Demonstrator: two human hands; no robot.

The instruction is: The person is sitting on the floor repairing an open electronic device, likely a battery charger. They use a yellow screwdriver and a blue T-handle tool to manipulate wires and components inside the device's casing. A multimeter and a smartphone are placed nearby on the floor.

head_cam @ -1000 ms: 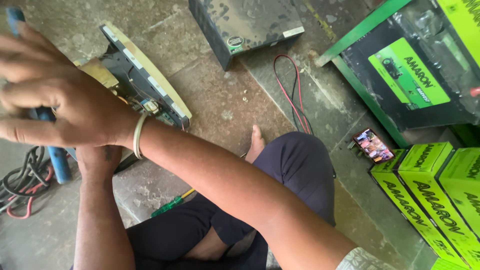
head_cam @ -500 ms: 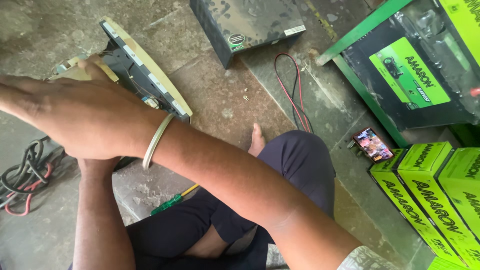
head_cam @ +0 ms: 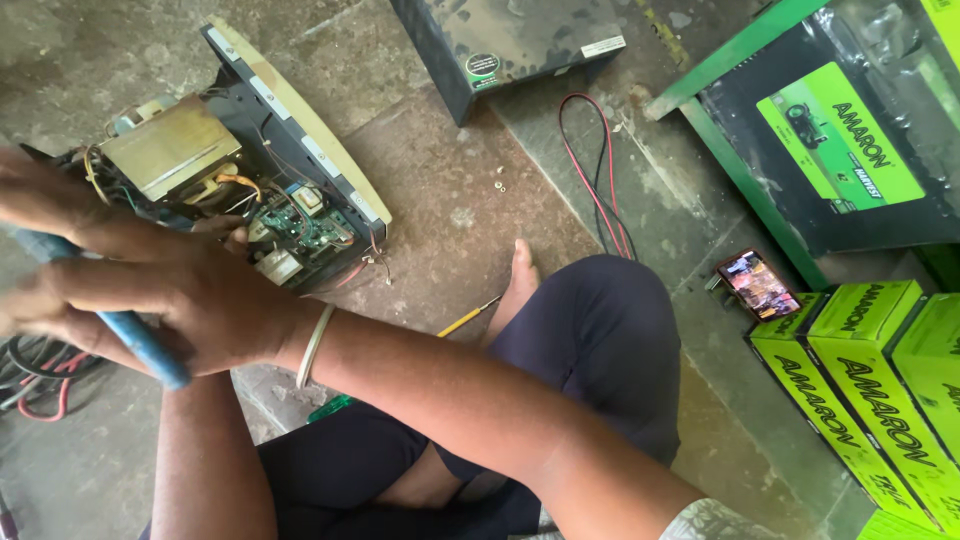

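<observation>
- Concrete floor (head_cam: 450, 200) lay grey and stained under everything, with the person seated on it, legs folded in dark trousers and one bare foot (head_cam: 520, 285) resting on the slab.
- A large black battery (head_cam: 860, 150) with a green label sat in a green frame at the upper right, well apart from the hands.
- Bright green cartons (head_cam: 860, 390) were stacked at the lower right edge.
- A dark metal casing (head_cam: 510, 40) stood at the top, near the centre.
- The opened electronic unit (head_cam: 250, 170) lay tilted at the upper left, its cream front panel turned to the right, a brass-coloured transformer (head_cam: 170, 145) and a green circuit board (head_cam: 305, 230) exposed inside.
- The right hand (head_cam: 170, 290), a pale bangle on its wrist, reached across the body just in front of the unit, fingers spread and blurred, lying over a blue-handled tool (head_cam: 140, 345); whether it truly gripped the handle could not be told.
- The left hand was hidden behind the right; only its forearm (head_cam: 210, 460) showed, rising from below.
- Red and black wires (head_cam: 595, 170) looped on the floor between casing and knee.
- A phone (head_cam: 757, 284) with a lit screen lay beside the cartons.
- A yellow-handled screwdriver (head_cam: 465, 320) lay just beside the foot.
</observation>
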